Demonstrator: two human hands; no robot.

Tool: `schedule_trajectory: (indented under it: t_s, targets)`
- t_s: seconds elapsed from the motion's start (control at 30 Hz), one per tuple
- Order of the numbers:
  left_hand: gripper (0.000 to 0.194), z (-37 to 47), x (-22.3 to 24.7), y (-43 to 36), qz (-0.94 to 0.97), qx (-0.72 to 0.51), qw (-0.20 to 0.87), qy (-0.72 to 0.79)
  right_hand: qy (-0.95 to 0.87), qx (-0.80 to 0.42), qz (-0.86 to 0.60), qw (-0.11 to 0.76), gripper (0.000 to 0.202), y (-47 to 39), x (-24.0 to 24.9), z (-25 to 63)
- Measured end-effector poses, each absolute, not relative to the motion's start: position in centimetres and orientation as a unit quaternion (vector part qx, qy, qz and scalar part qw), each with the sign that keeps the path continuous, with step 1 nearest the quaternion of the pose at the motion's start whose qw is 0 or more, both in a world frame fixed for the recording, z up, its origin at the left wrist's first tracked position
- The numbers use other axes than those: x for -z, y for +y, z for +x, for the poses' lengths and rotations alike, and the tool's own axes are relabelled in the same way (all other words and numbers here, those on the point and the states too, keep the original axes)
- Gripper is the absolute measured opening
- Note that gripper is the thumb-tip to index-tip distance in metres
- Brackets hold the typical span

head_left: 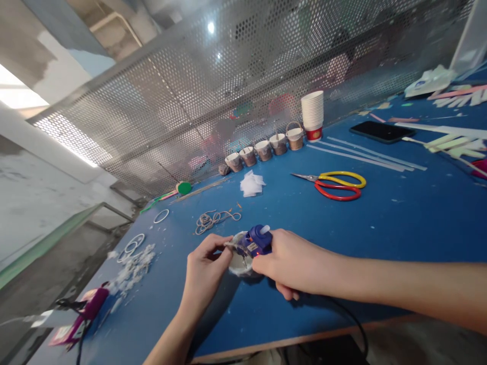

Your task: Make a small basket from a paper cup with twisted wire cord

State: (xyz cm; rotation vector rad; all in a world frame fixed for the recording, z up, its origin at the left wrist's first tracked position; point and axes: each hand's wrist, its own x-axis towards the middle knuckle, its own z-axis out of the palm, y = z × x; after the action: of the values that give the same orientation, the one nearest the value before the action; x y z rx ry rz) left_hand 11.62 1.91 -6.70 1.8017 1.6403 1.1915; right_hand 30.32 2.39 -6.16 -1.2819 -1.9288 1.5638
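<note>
My right hand (283, 261) is wrapped round a blue hot glue gun (258, 239), with a glue stick end poking out of its back and a small red light on its body. The gun's nozzle points down into a small whitish cup (239, 272) near the table's front edge. My left hand (209, 258) pinches the cup's left rim, where a greyish strip shows between thumb and fingers. Part of the cup is hidden behind the gun and my right hand. Beyond my hands lie a tangle of thin cord (213, 220) and a stack of white squares (251, 183).
Scissors with red and yellow handles (338, 185) lie at right, with a phone (382, 132) and white strips (365, 154) behind. Several small wrapped cups (263, 150) and stacked paper cups (312, 114) line the perforated screen (213, 101). A power strip (85, 314) sits left by white scraps (133, 271).
</note>
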Motion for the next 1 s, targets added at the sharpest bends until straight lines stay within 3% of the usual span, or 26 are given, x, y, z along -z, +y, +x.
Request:
schedule_trajectory:
  t_s: [1.0]
  targets:
    - [0.011,11.79,6.75,1.73,0.649,-0.434,0.201,0.592,-0.663,-0.553,-0.470,0.182,0.031,2.07,5.88,30.44]
